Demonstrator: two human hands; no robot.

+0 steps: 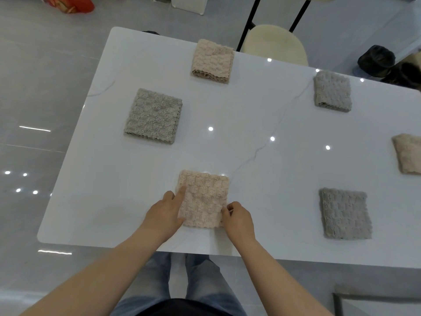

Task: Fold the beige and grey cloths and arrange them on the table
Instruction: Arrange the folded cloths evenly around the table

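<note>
1. Front beige cloth (205, 197): folded square, nubby waffle-like terry, scalloped lower hem. It lies flat on the bench (250, 133) near the front edge.
2. Left hand (165, 212): rests on the front beige cloth's left edge, with the index finger stretched straight along the fabric and the fingers relaxed and apart, gripping nothing.
3. Right hand (239, 218): fingers (225, 212) curled and clamped on the front beige cloth's right edge, near its lower corner.
4. Bench: glossy white slab with thin grey veins, rounded corners and small light reflections.
5. Left grey cloth (153, 116): beyond and left of the front beige cloth. Flat square, same bumpy texture, well apart.
6. Far beige cloth (213, 61): straight beyond the front beige cloth at the bench's far edge, folded thick with layered edges showing.
7. Far grey cloth (332, 92): beyond and right of the front beige cloth, folded and plush.
8. Right beige cloth (407, 153): far right of the front beige cloth, cut off by the frame edge.
9. Near grey cloth (345, 214): directly right of the front beige cloth and well apart. Fluffy square.
10. Cream chair (273, 42): beyond the far beige cloth, rounded padded seat, on a shiny grey tiled floor (45, 87).
</note>
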